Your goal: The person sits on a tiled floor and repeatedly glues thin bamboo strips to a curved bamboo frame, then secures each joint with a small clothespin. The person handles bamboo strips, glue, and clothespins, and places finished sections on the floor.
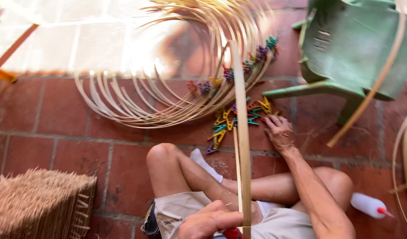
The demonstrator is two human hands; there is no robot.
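Observation:
I sit cross-legged on a red brick floor. My left hand [210,220] is closed around the lower end of a long flat bamboo strip [241,115] that stands up toward the camera. My right hand [278,132] reaches forward, palm down, onto a pile of small coloured clips [232,121] on the floor. Whether its fingers hold a clip cannot be seen. Beyond the pile lies a stack of bamboo hoops [168,95], with more coloured clips [256,55] pinned along their right side.
A green plastic chair [353,48] stands at the upper right with a bent strip leaning on it. A white squeeze bottle [369,206] with a red tip lies by my right knee. A woven straw bundle [40,203] sits at the lower left. More hoops [406,155] curve along the right edge.

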